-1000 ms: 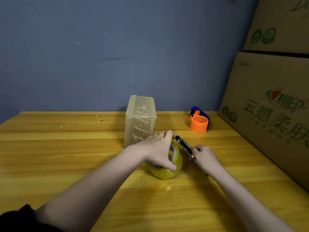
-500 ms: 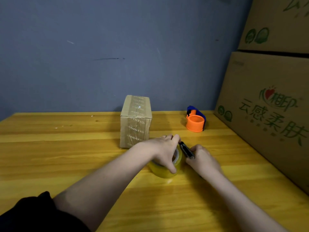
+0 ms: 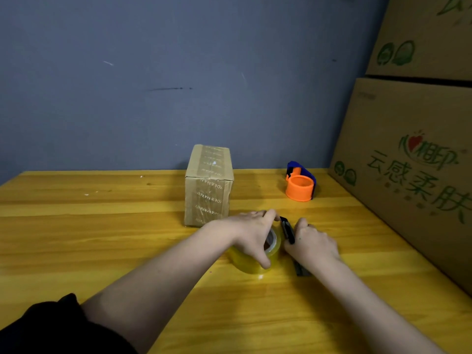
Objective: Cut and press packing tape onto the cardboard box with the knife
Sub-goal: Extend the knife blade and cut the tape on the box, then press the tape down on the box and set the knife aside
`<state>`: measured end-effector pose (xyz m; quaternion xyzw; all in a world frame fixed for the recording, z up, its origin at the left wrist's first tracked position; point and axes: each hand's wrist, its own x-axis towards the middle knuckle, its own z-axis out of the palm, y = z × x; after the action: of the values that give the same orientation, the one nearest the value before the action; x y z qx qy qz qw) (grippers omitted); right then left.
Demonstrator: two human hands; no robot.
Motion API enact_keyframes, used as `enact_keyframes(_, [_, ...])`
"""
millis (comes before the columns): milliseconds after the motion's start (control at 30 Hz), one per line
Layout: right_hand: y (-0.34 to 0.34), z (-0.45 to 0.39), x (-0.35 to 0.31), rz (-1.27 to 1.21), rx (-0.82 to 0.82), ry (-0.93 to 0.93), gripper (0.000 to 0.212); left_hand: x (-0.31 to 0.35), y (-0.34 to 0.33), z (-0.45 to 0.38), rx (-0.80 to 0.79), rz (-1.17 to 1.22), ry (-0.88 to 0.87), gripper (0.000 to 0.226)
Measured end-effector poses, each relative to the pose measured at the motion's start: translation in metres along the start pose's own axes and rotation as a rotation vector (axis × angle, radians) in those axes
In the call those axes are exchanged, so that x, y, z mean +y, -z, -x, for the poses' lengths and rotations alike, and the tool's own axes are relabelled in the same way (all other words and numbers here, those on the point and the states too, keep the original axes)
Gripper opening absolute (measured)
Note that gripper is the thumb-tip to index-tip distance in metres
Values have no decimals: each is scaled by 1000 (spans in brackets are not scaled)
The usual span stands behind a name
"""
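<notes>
Both bare forearms reach forward from the lower edge and converge near the middle. The left hand (image 3: 251, 235) arches palm down, its fingers (image 3: 265, 261) curled over the roll of tape (image 3: 251, 261), thumb nearest the viewer, a dark sleeve (image 3: 58, 328) at the elbow. The right hand (image 3: 313, 242) lies just beside it, closed around the knife (image 3: 287, 229), thumb raised along the handle.
</notes>
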<state>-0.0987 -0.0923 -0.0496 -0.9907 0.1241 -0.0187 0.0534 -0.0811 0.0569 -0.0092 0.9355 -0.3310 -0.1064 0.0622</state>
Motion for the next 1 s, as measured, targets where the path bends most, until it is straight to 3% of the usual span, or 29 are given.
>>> enact_keyframes(167, [2,-2,3,13,3,34,44,-6,-6,3,6,61,1,98])
enact_keyframes(267, [11,-1,-1,-41,186,91,40,-10,1,20,106,181,-14,79])
enact_keyframes(367, [23,-5,-16,-239,391,235,34,-27,17,39,511,179,-48,39])
enact_keyframes(467, [32,-10,-44,-424,432,450,35,-55,25,50,934,79,108,32])
enact_keyframes(533, [37,-11,-67,-493,389,570,39,-72,26,55,1074,23,271,25])
enact_keyframes(633, [41,-12,-97,-560,306,680,44,-96,22,56,1063,95,332,31])
enact_keyframes(800, [39,-26,-117,-654,105,662,45,-111,15,50,873,536,250,37])
enact_keyframes(1000, [36,-30,-112,-790,-18,641,43,-96,10,52,811,633,292,42])
